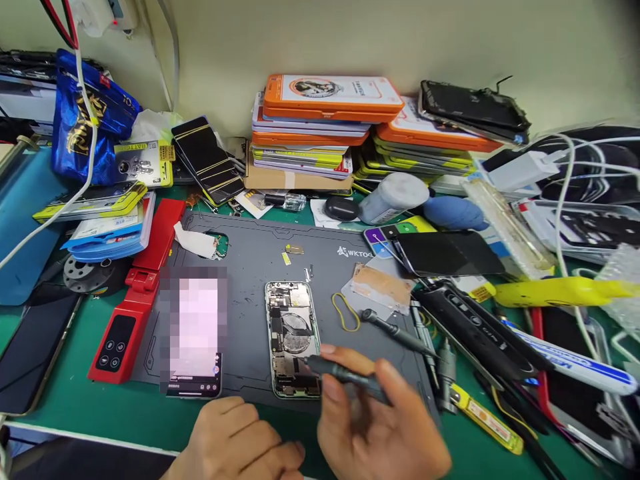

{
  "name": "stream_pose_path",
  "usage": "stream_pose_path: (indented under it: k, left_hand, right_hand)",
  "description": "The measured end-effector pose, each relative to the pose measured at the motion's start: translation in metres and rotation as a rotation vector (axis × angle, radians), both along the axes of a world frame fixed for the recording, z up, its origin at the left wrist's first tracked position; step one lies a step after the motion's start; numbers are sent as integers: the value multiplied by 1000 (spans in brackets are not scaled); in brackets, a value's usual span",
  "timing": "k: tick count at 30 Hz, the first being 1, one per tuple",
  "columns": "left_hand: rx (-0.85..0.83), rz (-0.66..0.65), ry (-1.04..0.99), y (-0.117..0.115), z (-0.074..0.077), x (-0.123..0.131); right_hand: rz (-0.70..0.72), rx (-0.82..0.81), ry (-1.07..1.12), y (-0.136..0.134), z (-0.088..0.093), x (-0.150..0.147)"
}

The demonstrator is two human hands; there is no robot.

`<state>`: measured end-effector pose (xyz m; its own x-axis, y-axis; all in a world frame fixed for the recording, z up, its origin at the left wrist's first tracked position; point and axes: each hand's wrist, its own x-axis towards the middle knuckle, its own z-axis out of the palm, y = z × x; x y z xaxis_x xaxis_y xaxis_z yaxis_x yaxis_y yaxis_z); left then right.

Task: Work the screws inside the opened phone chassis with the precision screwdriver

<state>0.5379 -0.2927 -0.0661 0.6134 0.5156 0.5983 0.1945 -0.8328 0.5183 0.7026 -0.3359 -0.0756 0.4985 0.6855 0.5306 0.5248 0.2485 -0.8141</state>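
Observation:
An opened phone [293,337] with its inner parts bared lies on a dark grey work mat [255,257]. My right hand [377,427] grips a dark screwdriver [345,375] whose tip rests on the phone's lower right part. My left hand [235,443] lies curled at the near edge just below the phone, holding nothing. A second phone [195,333] with a lit screen lies on the mat to the left.
A red tool [137,300] lies left of the mat. Stacked orange and yellow boxes [320,123] stand at the back. Further screwdrivers [395,331], tweezers, a black screen [447,253], cables and a yellow tool [560,291] crowd the right. A dark phone [35,347] lies far left.

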Motion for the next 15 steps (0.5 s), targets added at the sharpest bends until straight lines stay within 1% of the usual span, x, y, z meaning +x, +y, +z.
stream_pose_path:
  k: [2,5,7,11,15]
  left_hand:
    - [-15,-7,6,-2,-3,-1]
    - [-5,-8,23,-3,-7,-3]
    - [15,-10,36,-3,-10,-3]
    - [47,2,65,-2,-14,-2]
    - [76,-4,79,-2,-15,-2]
  right_hand:
    - [62,-26,-73,-2,-9,-1]
    - [91,-50,-91,-3,-16,-2]
    - [99,-51,-114,-2,-16,-2]
    - [130,0,-206,4,-14,2]
    - [122,17,-280,7,-14,5]
